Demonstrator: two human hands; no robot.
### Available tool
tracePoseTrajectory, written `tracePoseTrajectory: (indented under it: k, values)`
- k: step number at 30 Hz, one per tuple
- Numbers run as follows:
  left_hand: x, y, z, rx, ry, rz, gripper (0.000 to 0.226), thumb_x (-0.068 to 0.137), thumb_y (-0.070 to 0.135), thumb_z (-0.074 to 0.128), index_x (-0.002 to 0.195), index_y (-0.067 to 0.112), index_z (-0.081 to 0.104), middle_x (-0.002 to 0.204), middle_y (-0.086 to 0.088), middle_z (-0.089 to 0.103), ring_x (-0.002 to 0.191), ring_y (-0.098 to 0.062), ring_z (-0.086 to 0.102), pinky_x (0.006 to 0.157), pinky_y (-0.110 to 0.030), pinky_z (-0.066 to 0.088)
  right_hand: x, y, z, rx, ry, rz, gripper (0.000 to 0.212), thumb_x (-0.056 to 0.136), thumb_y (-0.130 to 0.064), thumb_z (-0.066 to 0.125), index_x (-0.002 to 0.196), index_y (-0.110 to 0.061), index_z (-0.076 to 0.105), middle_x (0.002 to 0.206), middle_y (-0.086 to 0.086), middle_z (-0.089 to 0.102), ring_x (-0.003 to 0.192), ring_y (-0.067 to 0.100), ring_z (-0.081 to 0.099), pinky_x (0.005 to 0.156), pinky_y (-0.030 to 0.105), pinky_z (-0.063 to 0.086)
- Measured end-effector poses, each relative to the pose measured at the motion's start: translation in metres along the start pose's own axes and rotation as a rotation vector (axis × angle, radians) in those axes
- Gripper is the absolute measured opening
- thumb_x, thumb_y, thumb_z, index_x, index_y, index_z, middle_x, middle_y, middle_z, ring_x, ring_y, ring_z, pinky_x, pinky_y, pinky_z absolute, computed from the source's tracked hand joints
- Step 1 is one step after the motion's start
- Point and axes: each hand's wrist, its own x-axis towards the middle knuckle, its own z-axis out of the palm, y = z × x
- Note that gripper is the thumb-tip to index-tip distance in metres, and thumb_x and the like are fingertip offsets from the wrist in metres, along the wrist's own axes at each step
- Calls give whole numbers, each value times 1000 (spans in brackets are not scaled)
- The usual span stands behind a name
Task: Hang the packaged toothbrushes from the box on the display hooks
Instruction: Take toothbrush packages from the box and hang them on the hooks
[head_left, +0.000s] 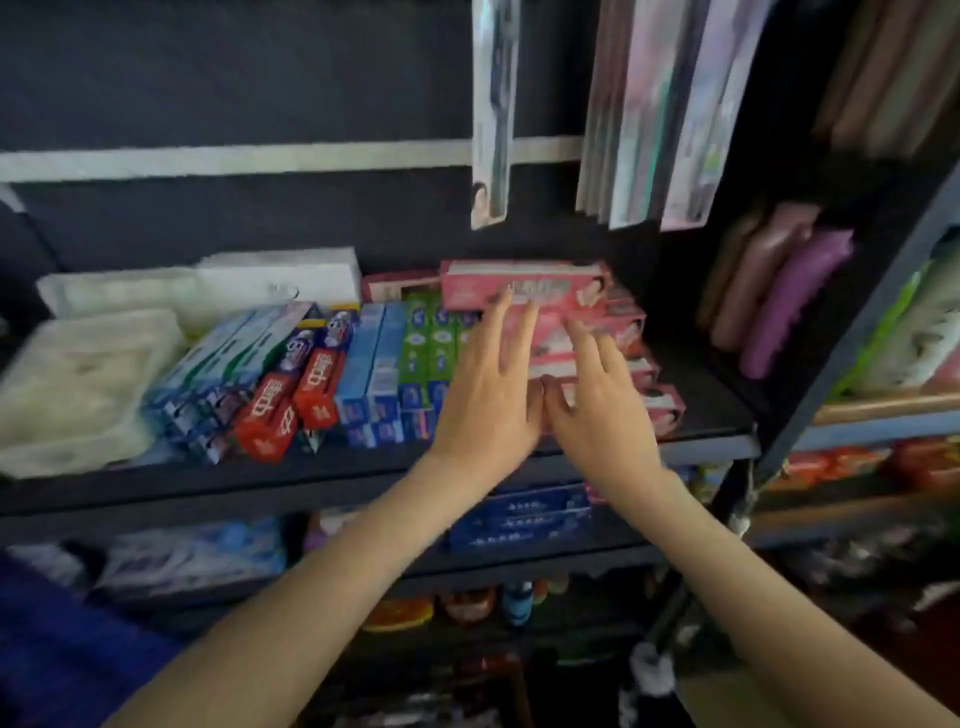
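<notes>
Hovering empty with fingers spread, my left hand (488, 395) and right hand (597, 410) sit below the upright-hanging toothbrush packs (649, 114), the right one nearer.

pink boxes (524, 286), green boxes (431, 348), red boxes (291, 405), dark shelf (208, 483)

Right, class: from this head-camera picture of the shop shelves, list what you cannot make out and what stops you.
- Display hooks: head view, cut off by the top edge; only the hanging toothbrush packs show.
- Toothbrush box: outside the frame.
- Print on the pink boxes: blurred, partly covered by the left hand and right hand.
- Whether the fingers touch those boxes: motion blur hides it.
</notes>
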Motion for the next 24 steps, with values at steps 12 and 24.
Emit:
tracePoseTrajectory:
  k: [12,24]
  values:
    - [-380,-178,18,32,-813,-615,52,98,28,45,148,20,33,154,-4,30,132,-21,43,101,-30,42,-249,-42,245,1,-831,224,52,95,-25,55,143,-15,38,139,7,44,118,28,53,80,36,50]
    - [-575,-244,126,118,-1134,-847,60,100,28,46,151,21,15,156,-2,22,136,-17,35,105,-28,39,-429,85,411,-276,-1304,388,61,99,-22,43,152,-16,13,153,6,24,139,25,27,108,37,34]
